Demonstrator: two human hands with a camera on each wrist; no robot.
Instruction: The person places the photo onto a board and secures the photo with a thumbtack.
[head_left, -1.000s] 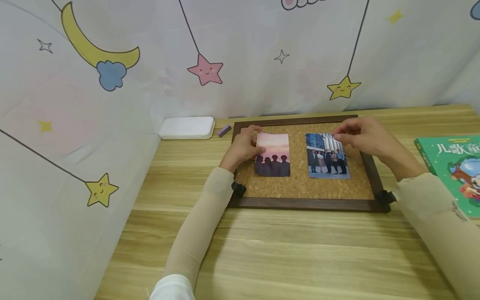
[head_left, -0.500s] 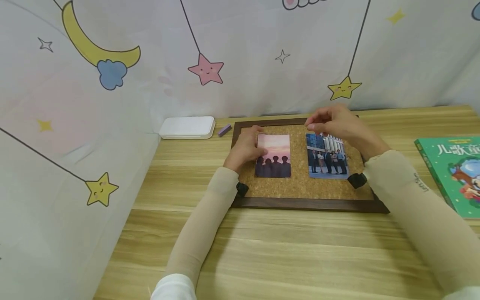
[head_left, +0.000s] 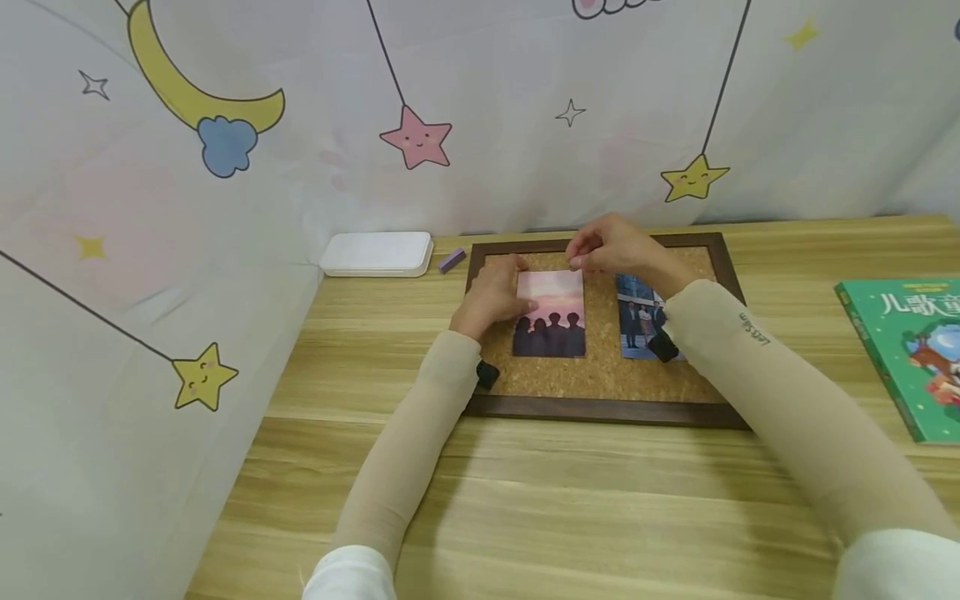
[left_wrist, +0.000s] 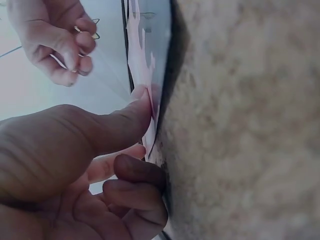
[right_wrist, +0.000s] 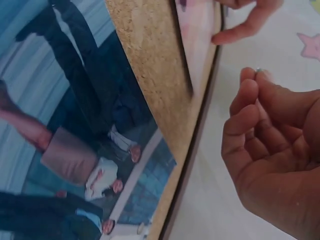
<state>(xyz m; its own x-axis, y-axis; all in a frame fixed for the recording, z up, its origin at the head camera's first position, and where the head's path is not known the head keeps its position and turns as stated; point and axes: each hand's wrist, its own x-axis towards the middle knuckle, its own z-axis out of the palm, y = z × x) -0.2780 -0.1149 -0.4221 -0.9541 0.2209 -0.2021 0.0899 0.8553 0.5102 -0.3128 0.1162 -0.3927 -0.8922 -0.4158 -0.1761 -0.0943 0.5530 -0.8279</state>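
Observation:
A photo of silhouettes against a pink sky point(head_left: 553, 304) lies on the left half of a wood-framed cork board point(head_left: 600, 379). My left hand point(head_left: 491, 292) rests at its left side, thumb on its face and index finger at the top edge. The left wrist view shows part of that photo's edge standing slightly off the cork. My right hand point(head_left: 618, 250) hovers near its top right corner. Thumb and index finger there pinch a tiny shiny pin point(right_wrist: 258, 71), mostly hidden by the fingertips. A group photo point(head_left: 637, 317) lies on the right half, partly behind my right arm.
A white case point(head_left: 375, 254) and a small purple block point(head_left: 452, 261) sit left of the board. At the right lies a green book point(head_left: 911, 358). Behind the wooden table point(head_left: 600, 500) hangs a white cloth point(head_left: 510, 183) printed with stars and a moon.
My right hand has moved left, from the group photo's top right corner to near the top right corner of the pink-sky photo. The left hand has stayed on that photo.

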